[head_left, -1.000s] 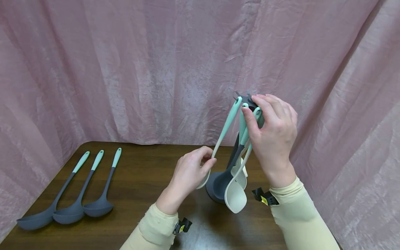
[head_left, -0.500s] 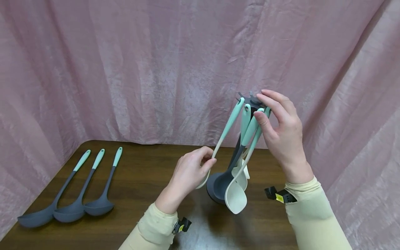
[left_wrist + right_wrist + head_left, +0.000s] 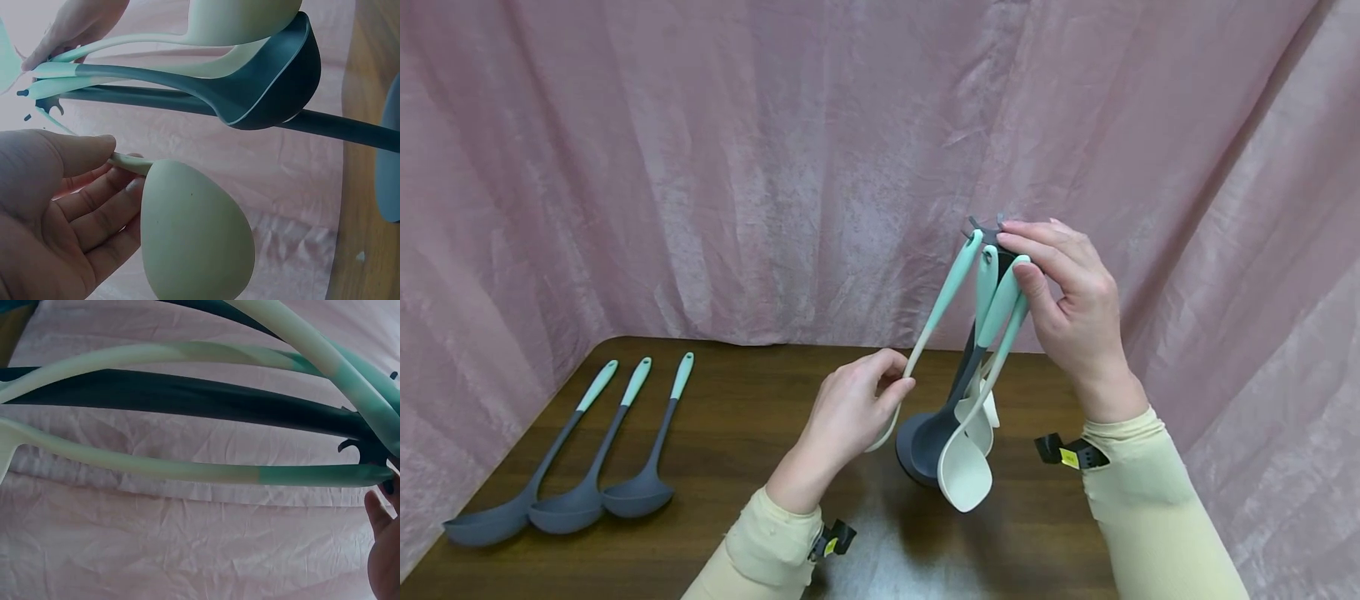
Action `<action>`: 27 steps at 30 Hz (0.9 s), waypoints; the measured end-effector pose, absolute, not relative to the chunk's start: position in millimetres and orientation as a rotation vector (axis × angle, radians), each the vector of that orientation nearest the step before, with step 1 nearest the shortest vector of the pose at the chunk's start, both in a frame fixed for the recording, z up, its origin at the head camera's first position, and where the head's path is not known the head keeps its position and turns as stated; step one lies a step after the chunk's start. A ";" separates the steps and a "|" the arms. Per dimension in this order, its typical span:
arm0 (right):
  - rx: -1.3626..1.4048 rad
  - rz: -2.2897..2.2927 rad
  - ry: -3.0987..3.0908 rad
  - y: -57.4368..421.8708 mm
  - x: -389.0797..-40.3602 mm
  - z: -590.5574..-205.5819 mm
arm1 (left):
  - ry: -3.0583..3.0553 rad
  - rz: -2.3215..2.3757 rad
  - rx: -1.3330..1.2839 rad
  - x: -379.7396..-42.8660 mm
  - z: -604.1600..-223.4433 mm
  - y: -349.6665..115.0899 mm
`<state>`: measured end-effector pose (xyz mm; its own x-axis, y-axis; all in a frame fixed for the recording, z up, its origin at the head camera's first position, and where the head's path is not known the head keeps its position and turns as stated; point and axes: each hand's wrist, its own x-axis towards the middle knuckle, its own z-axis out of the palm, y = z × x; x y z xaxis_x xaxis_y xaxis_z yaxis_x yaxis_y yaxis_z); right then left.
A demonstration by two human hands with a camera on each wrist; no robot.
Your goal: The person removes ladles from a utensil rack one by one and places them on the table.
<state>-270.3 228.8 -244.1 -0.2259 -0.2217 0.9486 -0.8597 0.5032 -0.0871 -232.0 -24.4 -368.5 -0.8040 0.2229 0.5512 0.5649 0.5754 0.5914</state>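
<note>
My left hand [image 3: 850,404] pinches the stem of a cream spoon [image 3: 197,231]. That spoon's mint-green handle [image 3: 953,279] slants up to a hook on a dark grey utensil rack [image 3: 992,235]. My right hand [image 3: 1075,321] grips the rack's top, fingers over it and thumb at a handle end. In front hang a grey ladle [image 3: 934,442] and a second cream spoon [image 3: 966,475], with more cream utensils [image 3: 981,425] partly hidden behind. The dark post [image 3: 187,403] shows behind the stems in the right wrist view.
Three grey ladles with mint handles lie side by side at the left of the wooden table [image 3: 760,400]: an outer ladle [image 3: 490,525], a middle ladle [image 3: 568,512] and an inner ladle [image 3: 638,496]. A pink curtain [image 3: 820,167] encloses the back and sides.
My right hand shifted right along the rack's top, its fingers lifting, then came back left and settled on it. My left hand keeps pinching the spoon's stem, almost unmoved.
</note>
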 end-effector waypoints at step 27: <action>0.706 0.753 -1.694 214.8 -258.8 -251.2 | -2.359 -1.134 -0.636 -232.7 -365.2 -24.2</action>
